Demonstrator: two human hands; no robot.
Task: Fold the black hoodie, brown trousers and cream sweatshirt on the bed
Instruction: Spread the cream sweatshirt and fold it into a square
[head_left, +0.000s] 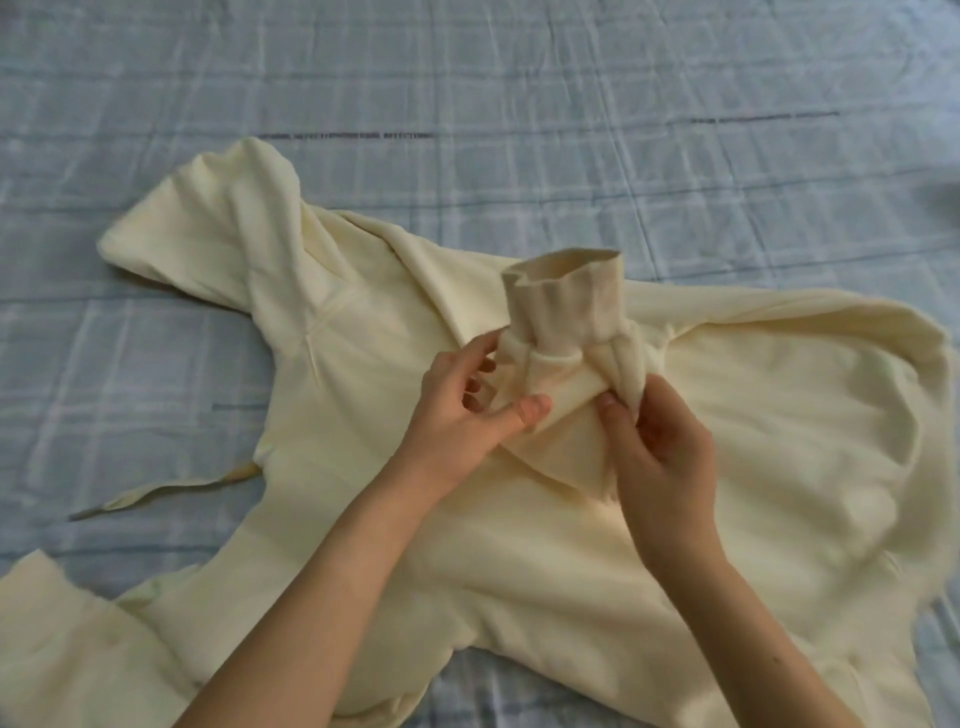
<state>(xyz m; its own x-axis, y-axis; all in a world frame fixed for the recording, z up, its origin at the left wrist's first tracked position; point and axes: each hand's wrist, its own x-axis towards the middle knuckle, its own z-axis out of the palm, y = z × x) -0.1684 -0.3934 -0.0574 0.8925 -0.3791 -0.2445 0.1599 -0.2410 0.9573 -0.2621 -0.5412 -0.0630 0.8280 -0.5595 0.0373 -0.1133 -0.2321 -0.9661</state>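
Cream sweatshirt cuff points upward, pinched by both hands.

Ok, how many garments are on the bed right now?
1: the sweatshirt, spread across the bed, its sleeve pinched by the left hand and right hand. Others may lie out of view.

Soft even daylight, slight blur

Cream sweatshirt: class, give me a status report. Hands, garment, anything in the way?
Left hand and right hand both pinch bunched sleeve below upright cuff. Cream sweatshirt spread on bed, not yet folded. Drawstring trails left; nothing on top.
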